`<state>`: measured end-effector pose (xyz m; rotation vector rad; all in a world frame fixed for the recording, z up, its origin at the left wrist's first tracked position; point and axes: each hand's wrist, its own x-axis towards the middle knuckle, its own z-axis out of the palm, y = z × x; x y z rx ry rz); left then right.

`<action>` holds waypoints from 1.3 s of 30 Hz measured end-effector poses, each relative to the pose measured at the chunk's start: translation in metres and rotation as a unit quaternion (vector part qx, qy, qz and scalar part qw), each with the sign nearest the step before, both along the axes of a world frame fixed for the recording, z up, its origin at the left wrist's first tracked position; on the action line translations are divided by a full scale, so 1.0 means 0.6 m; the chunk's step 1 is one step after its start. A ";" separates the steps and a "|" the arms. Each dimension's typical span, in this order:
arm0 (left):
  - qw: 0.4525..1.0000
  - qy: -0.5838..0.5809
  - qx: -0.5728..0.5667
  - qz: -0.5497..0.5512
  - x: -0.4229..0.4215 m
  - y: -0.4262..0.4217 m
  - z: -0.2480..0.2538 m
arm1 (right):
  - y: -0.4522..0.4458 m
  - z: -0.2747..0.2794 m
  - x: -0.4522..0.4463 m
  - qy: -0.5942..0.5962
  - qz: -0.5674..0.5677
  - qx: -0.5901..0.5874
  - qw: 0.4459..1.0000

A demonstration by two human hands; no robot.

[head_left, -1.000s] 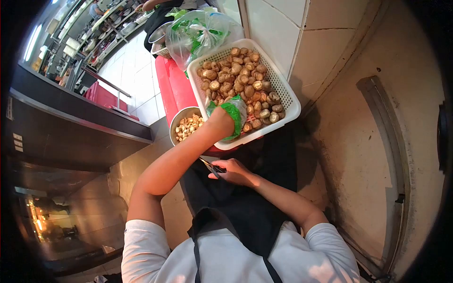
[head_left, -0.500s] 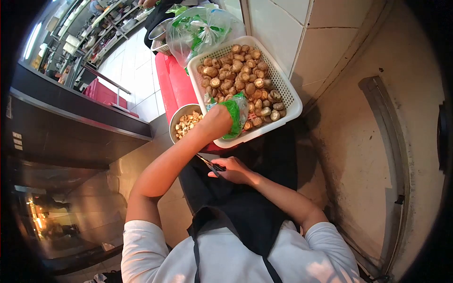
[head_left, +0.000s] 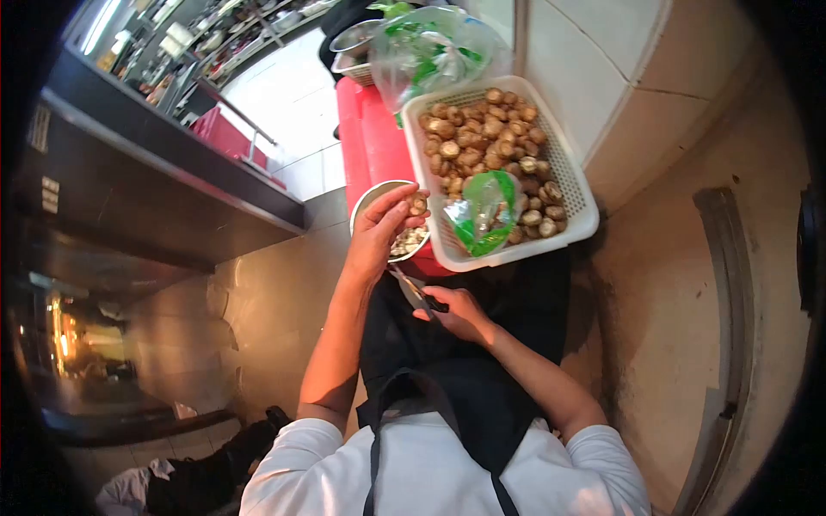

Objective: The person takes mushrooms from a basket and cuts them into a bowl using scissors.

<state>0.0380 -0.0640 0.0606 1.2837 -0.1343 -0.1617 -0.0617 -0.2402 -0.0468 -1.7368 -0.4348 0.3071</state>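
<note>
My left hand [head_left: 381, 225] pinches a brown mushroom [head_left: 419, 205] between thumb and fingers, above a round metal bowl [head_left: 361, 199] of cut mushroom pieces. Lower down, my right hand [head_left: 462, 316] grips scissors [head_left: 416, 287] by their black handles, blades pointing up and left, near the bowl. Whole mushrooms [head_left: 490, 129] fill much of a white perforated basket [head_left: 587, 202] to the right of the bowl. A green and clear plastic bag [head_left: 490, 211] lies on the mushrooms at the basket's near side.
Bowl and basket stand on a red surface [head_left: 366, 129]. Behind them are a knotted clear bag with green print [head_left: 430, 52] and another metal bowl [head_left: 357, 36]. A tiled wall [head_left: 568, 77] borders the right, a dark counter [head_left: 155, 163] the left. Someone in dark clothing [head_left: 202, 482] is at lower left.
My left hand has moved from the plastic bag in the basket to above the bowl, now holding a mushroom. My right hand still holds the scissors. The whole view has shifted.
</note>
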 end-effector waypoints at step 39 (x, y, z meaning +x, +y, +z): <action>0.982 0.080 0.024 0.168 -0.065 0.079 -0.117 | 0.069 0.041 0.029 -0.247 -0.132 -0.190 0.941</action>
